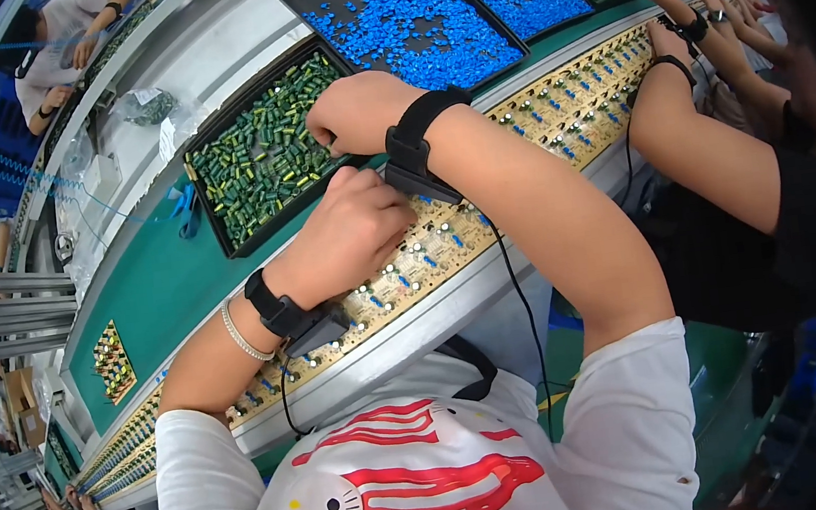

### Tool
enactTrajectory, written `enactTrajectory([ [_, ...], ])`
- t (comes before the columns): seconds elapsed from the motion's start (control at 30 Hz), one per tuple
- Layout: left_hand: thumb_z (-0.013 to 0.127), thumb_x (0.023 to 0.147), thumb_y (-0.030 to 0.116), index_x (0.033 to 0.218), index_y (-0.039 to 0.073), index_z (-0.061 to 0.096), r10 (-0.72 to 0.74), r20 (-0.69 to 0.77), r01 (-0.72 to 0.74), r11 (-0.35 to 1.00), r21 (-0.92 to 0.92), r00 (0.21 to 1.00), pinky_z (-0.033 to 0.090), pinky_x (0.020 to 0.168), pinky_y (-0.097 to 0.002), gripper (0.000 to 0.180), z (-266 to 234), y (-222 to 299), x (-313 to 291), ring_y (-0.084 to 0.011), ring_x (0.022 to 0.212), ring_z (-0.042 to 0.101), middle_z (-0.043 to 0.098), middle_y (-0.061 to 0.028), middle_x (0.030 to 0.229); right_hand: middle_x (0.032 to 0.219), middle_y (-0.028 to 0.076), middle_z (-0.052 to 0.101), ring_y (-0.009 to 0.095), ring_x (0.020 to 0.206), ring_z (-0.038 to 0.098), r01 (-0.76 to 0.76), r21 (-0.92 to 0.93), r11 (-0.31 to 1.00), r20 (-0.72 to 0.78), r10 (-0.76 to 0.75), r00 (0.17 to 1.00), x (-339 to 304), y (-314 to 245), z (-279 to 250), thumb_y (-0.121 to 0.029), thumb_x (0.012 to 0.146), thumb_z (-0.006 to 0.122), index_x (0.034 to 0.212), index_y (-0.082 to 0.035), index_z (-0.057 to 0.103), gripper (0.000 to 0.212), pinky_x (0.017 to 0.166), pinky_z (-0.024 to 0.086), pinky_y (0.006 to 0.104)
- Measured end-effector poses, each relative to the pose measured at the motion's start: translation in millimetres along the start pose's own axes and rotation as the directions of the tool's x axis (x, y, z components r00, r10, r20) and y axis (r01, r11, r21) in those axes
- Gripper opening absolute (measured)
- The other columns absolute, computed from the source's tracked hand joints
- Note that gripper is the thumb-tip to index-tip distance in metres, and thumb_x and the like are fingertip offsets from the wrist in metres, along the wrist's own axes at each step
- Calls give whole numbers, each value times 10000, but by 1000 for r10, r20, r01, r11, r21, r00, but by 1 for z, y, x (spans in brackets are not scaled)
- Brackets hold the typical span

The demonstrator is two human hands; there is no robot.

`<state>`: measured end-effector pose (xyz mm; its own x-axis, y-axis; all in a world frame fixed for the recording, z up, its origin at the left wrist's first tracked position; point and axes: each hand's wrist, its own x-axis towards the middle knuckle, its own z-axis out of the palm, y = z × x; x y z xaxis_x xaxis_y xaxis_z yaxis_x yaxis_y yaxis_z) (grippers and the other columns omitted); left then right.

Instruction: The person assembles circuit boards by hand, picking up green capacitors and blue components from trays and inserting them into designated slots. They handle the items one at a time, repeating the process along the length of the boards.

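My left hand is curled closed low over a long row of tan circuit boards; its fingertips are hidden, and so is anything in them. Just beyond it, my right hand bends in over the right side of a black tray full of small green cylindrical components. Its fingers are closed together, and whatever they pinch cannot be seen. White-topped round parts and small blue parts stand on the boards around my left hand. Each wrist wears a black strap; cords run down from the straps.
Two black trays of small blue components lie beyond my right arm. Blue-handled cutters rest left of the green parts. A small populated board lies on the green mat. Co-workers' arms reach over the line at right.
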<state>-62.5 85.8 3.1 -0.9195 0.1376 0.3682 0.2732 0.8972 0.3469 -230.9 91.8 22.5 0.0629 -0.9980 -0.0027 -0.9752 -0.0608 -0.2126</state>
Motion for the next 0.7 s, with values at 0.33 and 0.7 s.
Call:
enactTrajectory([
  [0.33, 661, 697, 119, 794, 69, 669, 6, 82, -23, 979, 201, 997, 412, 849, -350, 109, -1, 11, -1, -235, 904, 543, 604, -49, 831, 798, 135, 622, 286, 752, 632, 176, 433, 884, -395, 11, 919, -31, -9, -7, -106, 765, 662, 851, -12, 593, 145, 656, 501, 395],
  [0.7, 701, 779, 119, 941, 71, 712, -53, 144, 47, 998, 40, 988, 425, 849, -377, 170, -7, -5, -5, -250, 912, 570, 658, -41, 900, 988, 26, 589, 91, 892, 555, -2, 967, 257, -158, 602, 783, -190, -56, 14, 46, 871, 616, 1017, -25, 567, 169, 787, 446, 246],
])
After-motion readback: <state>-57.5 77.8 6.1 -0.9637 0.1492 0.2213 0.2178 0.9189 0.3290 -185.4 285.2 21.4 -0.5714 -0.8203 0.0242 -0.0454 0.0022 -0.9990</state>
